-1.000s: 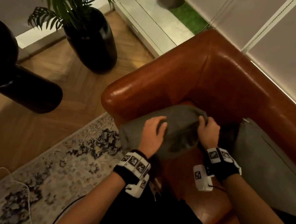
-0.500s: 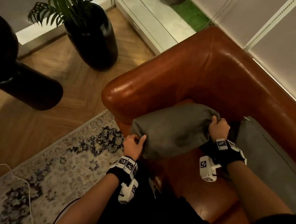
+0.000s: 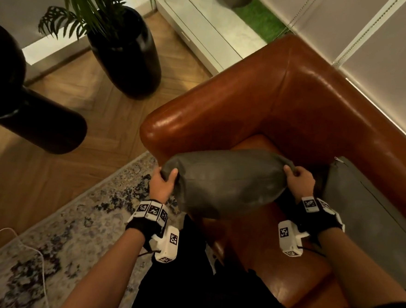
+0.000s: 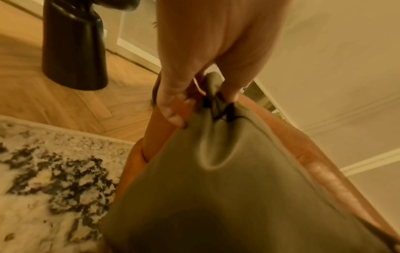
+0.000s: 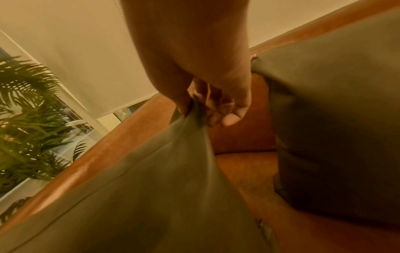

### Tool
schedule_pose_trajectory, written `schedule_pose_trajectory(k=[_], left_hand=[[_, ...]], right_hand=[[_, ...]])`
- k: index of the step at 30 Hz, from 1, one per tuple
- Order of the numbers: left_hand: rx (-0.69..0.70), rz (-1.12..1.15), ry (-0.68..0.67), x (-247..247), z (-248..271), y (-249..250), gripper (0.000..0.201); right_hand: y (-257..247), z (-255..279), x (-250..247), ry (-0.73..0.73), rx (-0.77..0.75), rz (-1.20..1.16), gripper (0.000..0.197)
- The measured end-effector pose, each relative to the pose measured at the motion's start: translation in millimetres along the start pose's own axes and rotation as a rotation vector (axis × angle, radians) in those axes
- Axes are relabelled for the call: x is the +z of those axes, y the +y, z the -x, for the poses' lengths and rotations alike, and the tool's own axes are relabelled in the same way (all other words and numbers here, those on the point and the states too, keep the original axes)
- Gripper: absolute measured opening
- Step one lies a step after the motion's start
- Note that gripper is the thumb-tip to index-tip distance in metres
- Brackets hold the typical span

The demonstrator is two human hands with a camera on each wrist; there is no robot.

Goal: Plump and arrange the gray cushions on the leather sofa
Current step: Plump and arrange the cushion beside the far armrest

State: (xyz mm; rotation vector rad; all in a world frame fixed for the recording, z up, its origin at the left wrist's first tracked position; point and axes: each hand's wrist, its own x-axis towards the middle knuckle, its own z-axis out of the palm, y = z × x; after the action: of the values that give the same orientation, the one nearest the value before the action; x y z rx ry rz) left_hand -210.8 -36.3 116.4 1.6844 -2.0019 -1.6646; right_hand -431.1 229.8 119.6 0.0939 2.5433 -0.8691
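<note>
The left hand (image 3: 162, 184) pinches the left corner of the gray cushion (image 3: 226, 182), thumb on top and fingers curled under the bunched fabric; the left wrist view shows the fingers (image 4: 173, 102) gathering that corner into a fold. The right hand (image 3: 298, 179) grips the opposite corner, its fingers (image 5: 216, 109) closed tight on a pleat of cloth. Between the 2 hands the cushion hangs stretched and puffed, held in the corner of the brown leather sofa (image 3: 285, 99), in front of the armrest and over the seat; whether its underside touches the seat cannot be told. A second gray cushion (image 3: 361, 208) leans against the backrest just to the right, near the right hand. Both wrists wear black bands with white marker blocks. On the floor to the left lie a patterned rug (image 3: 60, 228) on herringbone wood, a white cable (image 3: 36, 255), a black planter (image 3: 127, 52) with a palm, and another dark rounded object (image 3: 38, 123).
</note>
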Motion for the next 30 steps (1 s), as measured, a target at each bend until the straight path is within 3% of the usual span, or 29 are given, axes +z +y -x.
schedule_pose_trajectory(k=[2, 5, 7, 11, 16, 20, 23, 25, 28, 30], left_hand=[[0.004, -0.033, 0.052, 1.2, -2.5, -2.8, 0.036], [0.011, -0.037, 0.143, 9.2, 1.2, 7.3, 0.036], [0.056, -0.034, 0.183, -4.9, 2.3, 7.2, 0.037], [0.230, -0.203, 0.168, -54.8, -10.4, -15.2, 0.034], [0.238, -0.331, 0.199, -58.8, -20.6, -37.1, 0.028], [0.206, -0.346, 0.233, -53.0, -20.3, -46.2, 0.022], [0.082, -0.335, 0.142, -27.4, -9.9, -44.9, 0.019], [-0.046, -0.397, -0.016, -1.9, -7.5, -51.0, 0.022], [-0.267, -0.468, -0.222, 30.8, -10.5, -55.3, 0.049], [-0.247, -0.296, -0.267, 42.1, -6.0, -44.2, 0.062]], right_hand=[[-11.4, 9.2, 14.4, 0.046, -0.038, 0.002, 0.034], [-30.7, 37.1, 45.2, 0.008, -0.301, 0.113, 0.033], [-28.1, 43.0, 38.1, 0.032, -0.386, 0.088, 0.031], [-15.4, 17.2, -3.1, 0.103, -0.295, 0.009, 0.035], [-45.3, 8.0, 14.3, 0.097, -0.331, -0.061, 0.040], [-83.0, 9.3, -8.0, 0.128, -0.435, -0.105, 0.036], [-129.5, 28.1, -25.9, 0.200, -0.666, -0.137, 0.030], [-155.1, 43.4, -23.8, 0.208, -0.791, -0.139, 0.027], [-172.1, 65.1, 11.1, 0.153, -0.941, -0.051, 0.028], [-161.0, 62.9, 52.5, 0.089, -0.990, 0.027, 0.029]])
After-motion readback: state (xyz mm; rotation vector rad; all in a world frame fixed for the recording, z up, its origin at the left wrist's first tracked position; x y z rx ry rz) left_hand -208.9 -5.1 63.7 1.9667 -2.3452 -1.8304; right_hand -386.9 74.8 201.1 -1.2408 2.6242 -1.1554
